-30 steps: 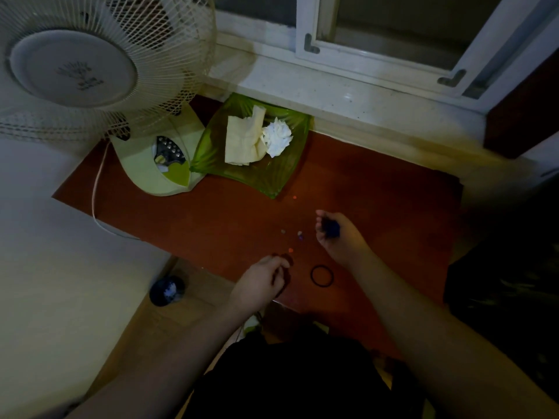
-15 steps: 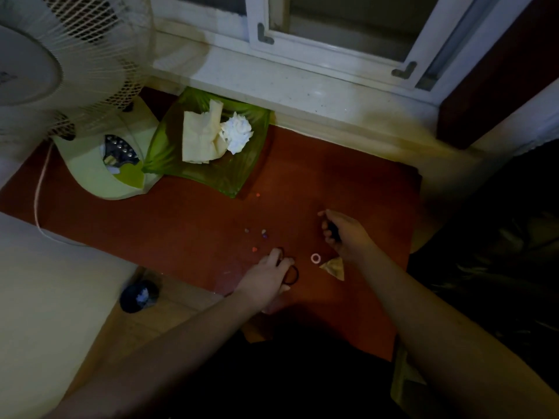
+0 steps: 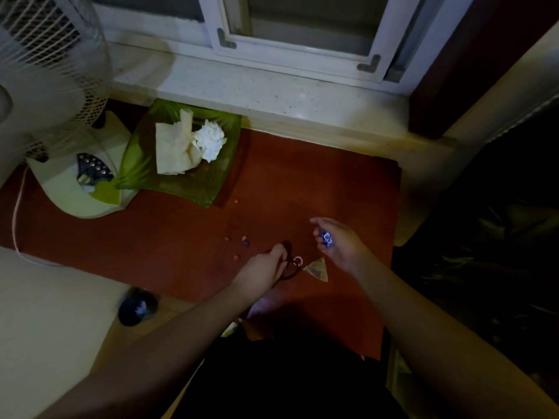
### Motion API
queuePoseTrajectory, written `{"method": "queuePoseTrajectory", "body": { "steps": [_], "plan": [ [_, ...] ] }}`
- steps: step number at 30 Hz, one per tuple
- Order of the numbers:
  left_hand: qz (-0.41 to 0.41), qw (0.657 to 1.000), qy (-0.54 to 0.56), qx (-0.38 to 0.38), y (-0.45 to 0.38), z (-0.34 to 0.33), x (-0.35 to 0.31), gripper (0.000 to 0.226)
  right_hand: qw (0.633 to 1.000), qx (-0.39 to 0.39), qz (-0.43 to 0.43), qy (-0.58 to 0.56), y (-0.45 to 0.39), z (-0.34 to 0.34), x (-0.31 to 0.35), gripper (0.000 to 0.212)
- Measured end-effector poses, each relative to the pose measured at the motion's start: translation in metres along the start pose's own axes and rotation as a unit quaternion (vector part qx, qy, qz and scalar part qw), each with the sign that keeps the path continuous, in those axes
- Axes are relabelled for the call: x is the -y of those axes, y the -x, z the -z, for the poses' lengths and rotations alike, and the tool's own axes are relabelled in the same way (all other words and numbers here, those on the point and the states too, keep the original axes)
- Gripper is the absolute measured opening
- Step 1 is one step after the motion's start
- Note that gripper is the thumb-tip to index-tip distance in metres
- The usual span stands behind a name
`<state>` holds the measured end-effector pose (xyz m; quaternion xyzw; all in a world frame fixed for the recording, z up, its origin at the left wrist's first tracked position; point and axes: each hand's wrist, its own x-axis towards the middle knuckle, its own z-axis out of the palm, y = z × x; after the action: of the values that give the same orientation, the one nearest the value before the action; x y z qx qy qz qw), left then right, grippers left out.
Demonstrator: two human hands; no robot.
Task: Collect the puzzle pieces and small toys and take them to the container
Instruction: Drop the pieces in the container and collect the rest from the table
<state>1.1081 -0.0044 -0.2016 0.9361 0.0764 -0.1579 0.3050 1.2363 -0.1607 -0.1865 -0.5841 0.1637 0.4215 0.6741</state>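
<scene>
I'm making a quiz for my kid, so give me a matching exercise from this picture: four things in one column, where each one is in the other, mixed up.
Things:
1. blue toy
2. crumpled tissue
3. black hair band
4. fan

Places:
A. far left
B. at the left hand
C. in the right hand
D. on the green dish

Pairs: 1-C, 2-D, 3-B, 4-A

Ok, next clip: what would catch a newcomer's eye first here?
Probably the green tray with crumpled paper, beside the white fan at the far left of the red mat. Nearer, the right hand cups a small blue piece while the left hand pinches a dark ring among scattered beads.
</scene>
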Motion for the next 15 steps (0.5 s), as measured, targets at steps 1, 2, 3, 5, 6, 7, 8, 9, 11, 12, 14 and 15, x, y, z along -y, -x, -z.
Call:
{"method": "queuePoseTrajectory", "body": {
  "steps": [1,2,3,5,6,7,8,9,11,12,14,15],
  "plan": [
    [0.003,1.000,0.026,-0.006,-0.003,0.001,-0.003,0.023,1.000,0.002,0.000,-0.005,0.000,0.001,0.000,0.017],
    [0.009,0.998,0.059,-0.008,-0.007,0.000,-0.005,0.029,1.000,0.005,0.002,-0.012,0.001,0.003,0.000,0.017],
    [0.014,0.995,0.097,-0.010,-0.011,-0.001,-0.006,0.033,1.000,0.007,0.004,-0.019,0.001,0.004,0.000,0.016],
    [0.035,0.986,0.159,-0.026,-0.020,-0.003,-0.010,0.034,0.999,0.009,0.006,-0.030,0.002,0.008,0.001,0.016],
    [0.066,0.977,0.199,-0.033,-0.023,-0.002,-0.013,0.033,0.999,0.009,0.006,-0.033,0.003,0.010,0.002,0.017],
    [0.111,0.958,0.262,-0.034,-0.025,-0.001,-0.018,0.033,0.999,0.008,0.007,-0.034,0.004,0.013,0.003,0.017],
    [0.154,0.929,0.335,-0.035,-0.027,0.001,-0.024,0.032,0.999,0.007,0.008,-0.035,0.005,0.015,0.003,0.017],
    [0.191,0.899,0.392,-0.036,-0.028,0.002,-0.028,0.031,0.999,0.006,0.008,-0.037,0.005,0.017,0.004,0.018],
    [0.218,0.883,0.412,-0.048,-0.032,0.002,-0.027,0.026,0.999,0.004,0.008,-0.044,0.006,0.020,0.004,0.018],
    [0.199,0.909,0.361,-0.061,-0.032,0.000,-0.024,0.022,0.999,0.003,0.007,-0.046,0.006,0.021,0.005,0.018],
    [0.126,0.972,0.191,-0.058,-0.033,-0.003,-0.015,0.014,0.999,0.001,0.006,-0.045,0.007,0.023,0.003,0.017],
    [0.092,0.987,0.124,-0.036,-0.032,-0.005,-0.012,0.020,0.999,0.000,0.005,-0.043,0.007,0.024,0.002,0.017]
  ]
}}
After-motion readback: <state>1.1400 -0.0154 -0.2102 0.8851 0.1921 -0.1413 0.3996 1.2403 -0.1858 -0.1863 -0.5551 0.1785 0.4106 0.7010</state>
